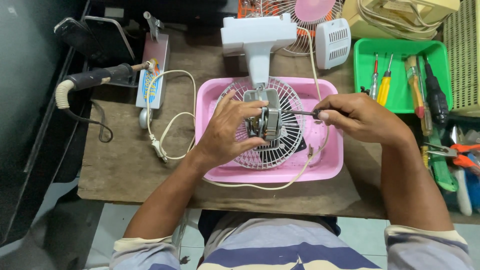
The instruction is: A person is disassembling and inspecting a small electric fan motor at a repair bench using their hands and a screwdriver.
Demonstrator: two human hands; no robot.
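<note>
Fingers (250, 107) of the left hand (225, 132) are wrapping closed around the small fan motor (265, 122), while the right hand (357, 117) is pinching a screwdriver (300, 113) whose tip is meeting the motor's side. Beneath them the white fan grille (280, 150) is lying inside the pink tray (330, 165), whose rim is leaving little room around the grille. Right of the hands a green tray (400, 102) of tools is crowding the desk (125, 165) edge; leftward, beyond a looping cord (167, 127), the desk is lying more open.
</note>
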